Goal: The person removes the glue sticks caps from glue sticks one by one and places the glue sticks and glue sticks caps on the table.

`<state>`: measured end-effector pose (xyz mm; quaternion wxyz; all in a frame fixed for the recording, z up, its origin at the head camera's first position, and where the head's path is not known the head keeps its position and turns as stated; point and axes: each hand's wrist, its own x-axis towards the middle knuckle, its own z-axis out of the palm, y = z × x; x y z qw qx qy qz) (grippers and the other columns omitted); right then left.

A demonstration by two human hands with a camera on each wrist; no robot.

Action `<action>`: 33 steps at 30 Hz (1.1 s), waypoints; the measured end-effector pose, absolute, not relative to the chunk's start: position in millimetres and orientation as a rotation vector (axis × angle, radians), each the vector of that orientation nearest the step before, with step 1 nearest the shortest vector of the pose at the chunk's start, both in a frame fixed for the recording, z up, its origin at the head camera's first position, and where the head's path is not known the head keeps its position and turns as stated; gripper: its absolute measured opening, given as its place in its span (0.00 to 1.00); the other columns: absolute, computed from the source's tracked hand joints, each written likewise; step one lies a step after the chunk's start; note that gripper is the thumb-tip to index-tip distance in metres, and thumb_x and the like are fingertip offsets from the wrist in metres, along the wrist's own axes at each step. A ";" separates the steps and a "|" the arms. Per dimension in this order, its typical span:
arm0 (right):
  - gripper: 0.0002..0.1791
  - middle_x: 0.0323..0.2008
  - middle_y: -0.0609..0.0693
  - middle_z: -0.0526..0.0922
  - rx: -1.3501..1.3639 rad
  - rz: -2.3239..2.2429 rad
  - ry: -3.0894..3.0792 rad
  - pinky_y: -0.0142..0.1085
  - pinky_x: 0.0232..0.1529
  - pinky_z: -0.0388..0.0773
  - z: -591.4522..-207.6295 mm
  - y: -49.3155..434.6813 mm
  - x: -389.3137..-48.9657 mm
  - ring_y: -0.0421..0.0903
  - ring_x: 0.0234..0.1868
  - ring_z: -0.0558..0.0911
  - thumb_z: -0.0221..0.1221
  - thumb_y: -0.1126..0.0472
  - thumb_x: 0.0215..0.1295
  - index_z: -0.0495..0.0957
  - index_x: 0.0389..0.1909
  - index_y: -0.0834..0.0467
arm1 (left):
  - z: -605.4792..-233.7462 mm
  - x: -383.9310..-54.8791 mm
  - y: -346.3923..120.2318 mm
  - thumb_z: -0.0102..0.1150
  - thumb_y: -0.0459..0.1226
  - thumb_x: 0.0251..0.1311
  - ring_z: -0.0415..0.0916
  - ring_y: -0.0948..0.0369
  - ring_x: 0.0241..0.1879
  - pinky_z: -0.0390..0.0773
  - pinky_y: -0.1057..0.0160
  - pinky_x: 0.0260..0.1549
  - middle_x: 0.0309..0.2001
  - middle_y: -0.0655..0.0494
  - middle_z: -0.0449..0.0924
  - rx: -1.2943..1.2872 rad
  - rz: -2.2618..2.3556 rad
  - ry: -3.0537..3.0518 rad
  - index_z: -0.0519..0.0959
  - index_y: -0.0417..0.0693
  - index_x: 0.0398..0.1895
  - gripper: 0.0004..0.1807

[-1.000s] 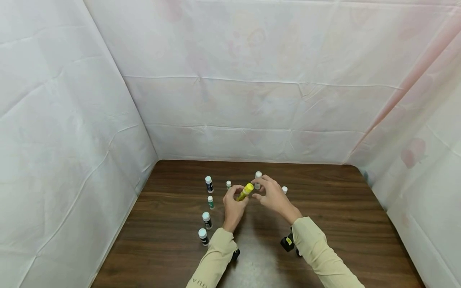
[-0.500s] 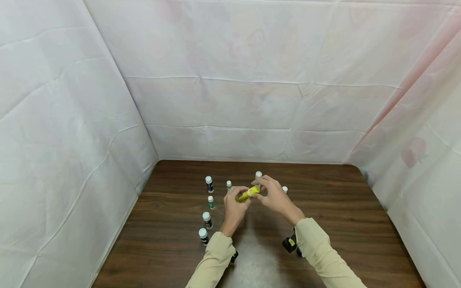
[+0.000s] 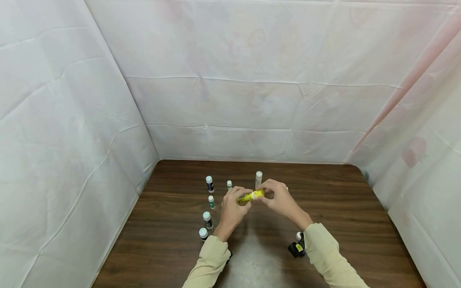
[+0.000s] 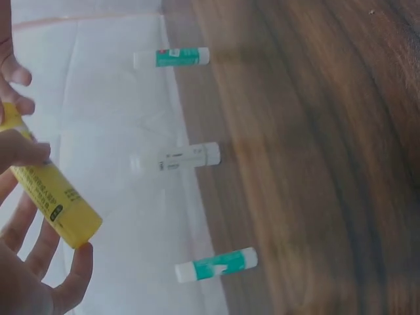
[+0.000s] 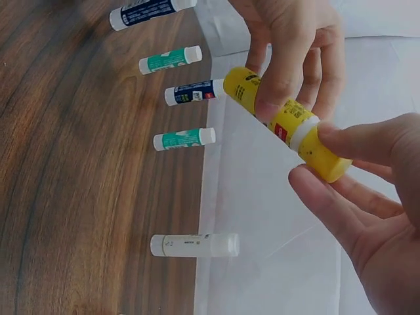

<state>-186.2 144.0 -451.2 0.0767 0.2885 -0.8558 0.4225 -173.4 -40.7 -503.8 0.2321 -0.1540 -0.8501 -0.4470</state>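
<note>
A yellow glue stick (image 3: 250, 196) is held in the air between both hands, lying nearly level. My left hand (image 3: 232, 208) grips its body, with the thumb across it. My right hand (image 3: 281, 200) pinches the yellow cap (image 5: 325, 163) between thumb and fingers; a white band shows just beside the cap. In the left wrist view the rounded bottom end of the glue stick (image 4: 69, 210) points down and right, near a fingertip. Behind the hands stands a white glue stick (image 3: 258, 180), upright on the table.
At the left stand navy glue sticks (image 3: 207, 221) and a green one (image 3: 211, 202) in a rough line. Another green glue stick (image 3: 229, 185) is partly behind my left hand. A white cap (image 3: 299, 236) shows by my right sleeve. White cloth (image 3: 230, 100) walls the brown table (image 3: 345, 224).
My right hand has come to the glue stick's cap and taken hold of it. The glue stick has tipped from slanting upward to nearly level and shifted slightly right.
</note>
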 end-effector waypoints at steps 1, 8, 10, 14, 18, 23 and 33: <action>0.13 0.37 0.47 0.80 0.858 1.278 -2.564 0.33 0.31 0.81 -450.5 145.1 -184.8 0.44 0.34 0.81 0.68 0.68 0.52 0.82 0.39 0.58 | -501.3 -171.6 -41.3 0.69 0.30 0.41 0.74 0.63 0.41 0.78 0.57 0.35 0.39 0.64 0.79 -0.437 -1.223 -2.343 0.85 0.57 0.39 0.19; 0.13 0.36 0.43 0.80 0.879 1.338 -2.532 0.32 0.29 0.80 -443.1 150.0 -177.3 0.41 0.33 0.80 0.70 0.66 0.51 0.83 0.38 0.55 | -486.1 -161.3 -46.0 0.71 0.30 0.42 0.75 0.63 0.42 0.79 0.57 0.35 0.40 0.64 0.79 -0.519 -1.199 -2.341 0.85 0.57 0.39 0.19; 0.13 0.35 0.43 0.80 0.892 1.354 -2.520 0.32 0.29 0.81 -441.0 151.1 -175.7 0.41 0.33 0.80 0.70 0.66 0.50 0.83 0.38 0.55 | -482.6 -159.3 -47.3 0.71 0.31 0.42 0.75 0.63 0.42 0.79 0.57 0.36 0.40 0.64 0.79 -0.541 -1.192 -2.336 0.85 0.57 0.40 0.18; 0.13 0.35 0.43 0.81 0.904 1.387 -2.508 0.32 0.28 0.81 -437.1 152.9 -172.4 0.41 0.33 0.80 0.71 0.66 0.49 0.83 0.38 0.55 | -477.1 -156.0 -50.7 0.71 0.32 0.43 0.74 0.65 0.42 0.79 0.60 0.37 0.41 0.65 0.80 -0.582 -1.186 -2.342 0.85 0.57 0.40 0.17; 0.14 0.35 0.43 0.81 0.909 1.416 -2.516 0.32 0.29 0.81 -434.8 154.4 -166.5 0.40 0.33 0.81 0.71 0.65 0.49 0.82 0.38 0.54 | -473.2 -151.2 -55.5 0.71 0.33 0.44 0.74 0.65 0.40 0.78 0.63 0.35 0.40 0.63 0.81 -0.646 -1.164 -2.335 0.85 0.56 0.39 0.16; 0.14 0.36 0.45 0.81 0.935 1.432 -2.488 0.33 0.29 0.81 -433.8 155.7 -153.3 0.41 0.32 0.81 0.70 0.65 0.49 0.82 0.39 0.55 | -470.9 -143.3 -61.4 0.73 0.34 0.43 0.76 0.66 0.39 0.79 0.64 0.35 0.39 0.63 0.82 -0.748 -1.159 -2.310 0.86 0.56 0.38 0.15; 0.16 0.32 0.59 0.81 1.128 1.433 -2.284 0.37 0.24 0.82 -408.6 149.8 -124.0 0.51 0.27 0.81 0.69 0.78 0.42 0.80 0.35 0.67 | -462.5 -130.4 -67.8 0.75 0.32 0.38 0.79 0.65 0.33 0.79 0.67 0.29 0.36 0.62 0.84 -0.900 -1.214 -2.281 0.86 0.52 0.37 0.18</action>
